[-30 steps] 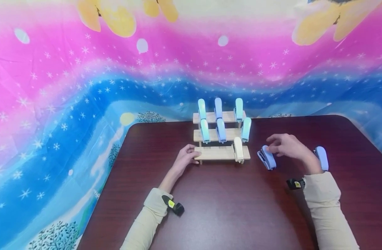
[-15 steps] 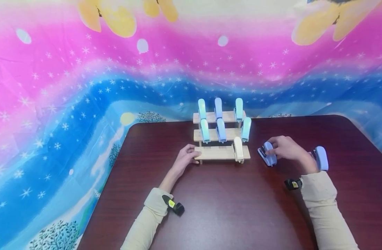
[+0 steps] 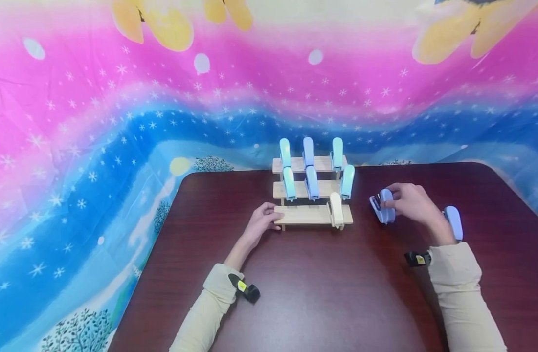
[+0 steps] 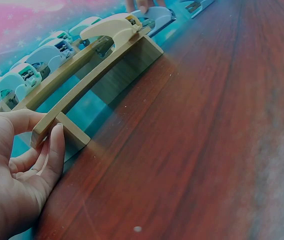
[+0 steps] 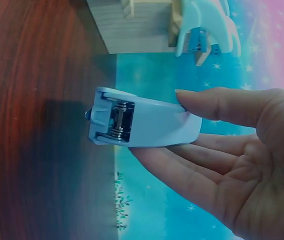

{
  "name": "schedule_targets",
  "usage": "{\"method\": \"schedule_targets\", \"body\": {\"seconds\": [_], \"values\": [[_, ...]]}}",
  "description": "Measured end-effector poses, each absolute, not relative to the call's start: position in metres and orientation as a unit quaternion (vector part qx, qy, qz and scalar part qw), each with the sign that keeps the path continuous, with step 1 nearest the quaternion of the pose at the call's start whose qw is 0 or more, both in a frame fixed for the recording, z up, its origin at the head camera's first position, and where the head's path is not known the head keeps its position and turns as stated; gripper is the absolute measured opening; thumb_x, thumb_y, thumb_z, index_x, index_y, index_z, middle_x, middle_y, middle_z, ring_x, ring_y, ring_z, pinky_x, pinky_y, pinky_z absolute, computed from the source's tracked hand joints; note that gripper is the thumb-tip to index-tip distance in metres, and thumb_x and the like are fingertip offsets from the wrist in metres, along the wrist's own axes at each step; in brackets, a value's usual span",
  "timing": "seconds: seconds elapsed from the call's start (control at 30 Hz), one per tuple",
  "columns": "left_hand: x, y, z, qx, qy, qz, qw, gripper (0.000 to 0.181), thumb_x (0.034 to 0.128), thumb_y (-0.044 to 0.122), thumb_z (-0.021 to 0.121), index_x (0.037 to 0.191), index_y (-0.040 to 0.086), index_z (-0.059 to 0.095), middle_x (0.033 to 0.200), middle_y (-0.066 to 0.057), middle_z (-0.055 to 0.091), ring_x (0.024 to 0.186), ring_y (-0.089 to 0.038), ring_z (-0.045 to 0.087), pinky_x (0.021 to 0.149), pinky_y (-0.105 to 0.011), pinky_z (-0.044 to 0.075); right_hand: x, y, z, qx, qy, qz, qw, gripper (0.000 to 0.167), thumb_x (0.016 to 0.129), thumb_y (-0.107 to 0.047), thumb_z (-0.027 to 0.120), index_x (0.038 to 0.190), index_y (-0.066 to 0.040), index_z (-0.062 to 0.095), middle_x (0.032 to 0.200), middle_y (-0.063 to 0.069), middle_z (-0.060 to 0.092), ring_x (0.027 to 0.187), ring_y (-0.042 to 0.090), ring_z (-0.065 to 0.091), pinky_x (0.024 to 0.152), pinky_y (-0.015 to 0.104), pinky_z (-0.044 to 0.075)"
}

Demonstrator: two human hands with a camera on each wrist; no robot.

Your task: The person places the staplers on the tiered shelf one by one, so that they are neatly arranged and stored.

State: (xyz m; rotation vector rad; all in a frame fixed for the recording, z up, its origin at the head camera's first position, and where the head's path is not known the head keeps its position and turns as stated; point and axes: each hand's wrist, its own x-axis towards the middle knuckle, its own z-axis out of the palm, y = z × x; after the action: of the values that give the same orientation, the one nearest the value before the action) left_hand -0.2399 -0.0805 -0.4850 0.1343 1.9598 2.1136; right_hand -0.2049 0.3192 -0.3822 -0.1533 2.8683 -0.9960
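My right hand pinches a blue-purple stapler between thumb and fingers, right of the rack. In the right wrist view that stapler has its spring end towards the table. With thumb and fingers, my left hand grips the left end of the lowest shelf of a three-tier wooden rack. A cream stapler stands at the right of this shelf. On the middle and top tiers stand several staplers, among them a mint one and a blue-purple one.
Another blue-purple stapler stands on the dark red table, partly behind my right wrist. A colourful patterned cloth hangs behind and left of the table.
My right hand has taken hold of the blue-purple stapler and moved it slightly up in the view, away from me. The left hand stays on the rack.
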Motion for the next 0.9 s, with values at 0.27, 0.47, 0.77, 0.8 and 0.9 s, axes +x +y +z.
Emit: {"method": "schedule_targets", "body": {"seconds": [0.27,0.47,0.77,0.8,0.9], "values": [[-0.241,-0.081,-0.487,0.044,0.673,0.727,0.129,0.030,0.0927,0.004,0.069,0.118,-0.006,0.056,0.090,-0.007,0.063,0.072,-0.013,0.064,0.064,-0.025,0.061,-0.202,0.320,-0.373,-0.044,0.947,-0.318,0.007,0.050,0.096,-0.013,0.071,0.130,0.019,0.054,0.104,0.035,0.069,0.077,0.032,0.073,0.064,0.035,0.062],[-0.242,-0.080,-0.484,0.046,0.674,0.726,0.125,0.030,0.0925,0.005,0.070,0.118,-0.006,0.056,0.090,-0.008,0.063,0.072,-0.014,0.064,0.064,-0.025,0.061,-0.196,0.317,-0.362,-0.044,0.946,-0.318,-0.030,0.048,0.095,-0.011,0.073,0.129,0.018,0.056,0.102,0.035,0.070,0.075,0.034,0.072,0.057,0.027,0.055],[-0.242,-0.080,-0.483,0.042,0.674,0.727,0.127,0.032,0.0924,0.005,0.070,0.119,-0.006,0.056,0.091,-0.008,0.063,0.072,-0.015,0.064,0.064,-0.027,0.061,-0.187,0.306,-0.348,-0.038,0.940,-0.332,-0.062,0.051,0.094,-0.012,0.076,0.132,0.016,0.056,0.109,0.037,0.068,0.090,0.044,0.072,0.055,0.024,0.056],[-0.241,-0.080,-0.483,0.041,0.674,0.726,0.128,0.033,0.0924,0.005,0.070,0.119,-0.006,0.055,0.091,-0.008,0.062,0.072,-0.015,0.064,0.064,-0.027,0.061,-0.186,0.304,-0.347,-0.038,0.941,-0.329,-0.069,0.051,0.094,-0.013,0.076,0.131,0.015,0.057,0.109,0.036,0.069,0.091,0.044,0.072,0.055,0.024,0.055],[-0.240,-0.080,-0.484,0.041,0.675,0.725,0.127,0.033,0.0926,0.005,0.070,0.120,-0.006,0.055,0.090,-0.008,0.062,0.072,-0.014,0.064,0.064,-0.026,0.061,-0.182,0.299,-0.342,-0.037,0.942,-0.323,-0.086,0.051,0.093,-0.016,0.078,0.131,0.013,0.059,0.107,0.035,0.070,0.092,0.045,0.072,0.054,0.024,0.053]]}}
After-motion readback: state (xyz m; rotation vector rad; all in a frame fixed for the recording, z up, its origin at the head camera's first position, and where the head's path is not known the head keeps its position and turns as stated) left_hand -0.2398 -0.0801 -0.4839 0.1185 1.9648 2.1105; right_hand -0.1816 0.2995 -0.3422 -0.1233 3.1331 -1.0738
